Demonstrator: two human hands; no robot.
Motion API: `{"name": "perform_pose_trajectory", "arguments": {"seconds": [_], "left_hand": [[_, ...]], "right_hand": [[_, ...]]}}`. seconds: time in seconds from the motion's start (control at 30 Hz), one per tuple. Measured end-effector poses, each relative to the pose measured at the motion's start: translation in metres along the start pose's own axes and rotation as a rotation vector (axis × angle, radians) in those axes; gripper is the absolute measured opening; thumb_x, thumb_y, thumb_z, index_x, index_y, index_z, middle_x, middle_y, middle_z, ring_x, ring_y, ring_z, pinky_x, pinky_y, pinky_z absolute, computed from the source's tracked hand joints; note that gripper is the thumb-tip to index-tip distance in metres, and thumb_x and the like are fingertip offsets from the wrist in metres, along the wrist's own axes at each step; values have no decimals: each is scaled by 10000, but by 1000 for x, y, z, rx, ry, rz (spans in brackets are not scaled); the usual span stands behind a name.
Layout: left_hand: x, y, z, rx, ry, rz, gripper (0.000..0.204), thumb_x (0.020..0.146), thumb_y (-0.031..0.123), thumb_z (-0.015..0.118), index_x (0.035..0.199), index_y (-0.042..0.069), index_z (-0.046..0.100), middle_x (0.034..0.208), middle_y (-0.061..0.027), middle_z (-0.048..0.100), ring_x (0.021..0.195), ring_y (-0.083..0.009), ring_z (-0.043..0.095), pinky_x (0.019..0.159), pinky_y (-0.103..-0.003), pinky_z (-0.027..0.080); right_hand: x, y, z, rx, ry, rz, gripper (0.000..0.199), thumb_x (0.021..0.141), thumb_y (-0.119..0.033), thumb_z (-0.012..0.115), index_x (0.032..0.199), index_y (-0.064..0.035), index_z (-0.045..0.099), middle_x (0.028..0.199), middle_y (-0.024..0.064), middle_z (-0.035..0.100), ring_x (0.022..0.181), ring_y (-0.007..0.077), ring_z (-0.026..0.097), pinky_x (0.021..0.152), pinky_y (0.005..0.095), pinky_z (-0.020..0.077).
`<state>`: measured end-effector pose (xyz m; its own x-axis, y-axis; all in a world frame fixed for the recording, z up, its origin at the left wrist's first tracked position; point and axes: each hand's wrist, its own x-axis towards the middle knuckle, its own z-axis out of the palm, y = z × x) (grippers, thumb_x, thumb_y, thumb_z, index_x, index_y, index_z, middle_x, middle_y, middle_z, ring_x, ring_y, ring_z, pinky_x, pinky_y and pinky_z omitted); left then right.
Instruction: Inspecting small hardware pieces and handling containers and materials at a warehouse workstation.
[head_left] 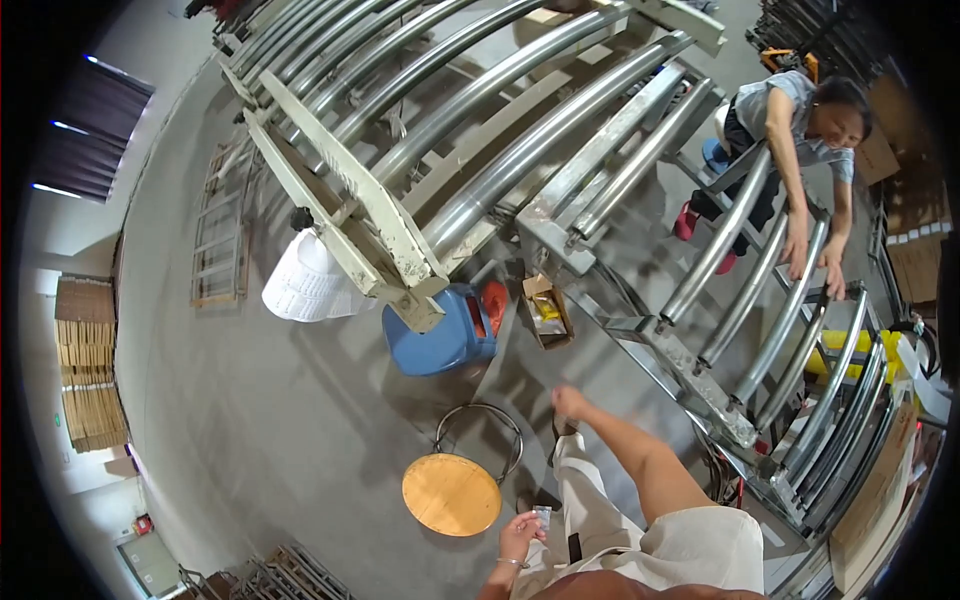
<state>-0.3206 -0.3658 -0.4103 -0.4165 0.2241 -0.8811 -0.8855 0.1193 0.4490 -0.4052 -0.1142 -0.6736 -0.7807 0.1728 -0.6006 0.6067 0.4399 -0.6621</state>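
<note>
Near the bottom of the head view, my left hand pinches a small clear plastic packet between thumb and fingers. A bracelet circles that wrist. My right hand is out in front of my legs, its arm crossing from the lower right. Its fingers look curled and slightly blurred, and anything inside them is hidden. Just ahead of it, an open cardboard box with yellow packets sits on the floor. A round wooden-topped stool is to the left of my hands.
A roller conveyor curves along the right, where a co-worker leans with both hands over the rollers. Another roller section spans the top. A blue plastic stool and a white basket stand beneath its end.
</note>
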Motion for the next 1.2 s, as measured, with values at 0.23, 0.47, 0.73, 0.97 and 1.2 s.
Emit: {"name": "perform_pose_trajectory", "arguments": {"seconds": [0.23, 0.47, 0.73, 0.97, 1.2], "left_hand": [[-16, 42, -11, 244, -81, 198, 99, 810, 68, 595, 867, -14, 591, 687, -54, 584, 539, -111, 547, 487, -250, 465], [-71, 116, 37, 396, -317, 540, 124, 849, 116, 563, 841, -6, 580, 616, -29, 556, 486, -98, 522, 447, -235, 446], [-176, 74, 56, 623, -714, 636, 162, 863, 130, 552, 884, -20, 609, 680, -30, 588, 512, -67, 524, 463, -214, 442], [-231, 7, 74, 769, -1016, 447, 130, 867, 114, 542, 869, -15, 560, 726, -53, 579, 552, -98, 540, 493, -233, 469], [-278, -77, 101, 946, -1257, 312, 94, 848, 82, 547, 841, -12, 555, 712, -45, 569, 535, -93, 522, 494, -235, 457]], "right_hand": [[-176, -65, 18, 962, -397, 299, 202, 863, -257, 524, 905, -77, 603, 811, 40, 629, 708, 146, 607, 635, 273, 503], [-352, -208, -71, 1663, 36, -106, 325, 867, -144, 550, 1160, -28, 470, 960, 83, 605, 808, 141, 600, 687, 243, 494], [-478, -223, -33, 1474, 754, -375, 307, 800, 6, 587, 1091, -3, 489, 843, 48, 576, 737, 100, 551, 640, 226, 466], [-577, -199, 9, 1663, 1176, -390, 351, 791, -8, 609, 1102, -14, 446, 809, 46, 587, 671, 101, 552, 607, 226, 461], [-682, -151, 51, 1729, 1361, -375, 346, 802, -46, 608, 1108, -29, 446, 790, 34, 578, 673, 95, 550, 618, 240, 462]]}}
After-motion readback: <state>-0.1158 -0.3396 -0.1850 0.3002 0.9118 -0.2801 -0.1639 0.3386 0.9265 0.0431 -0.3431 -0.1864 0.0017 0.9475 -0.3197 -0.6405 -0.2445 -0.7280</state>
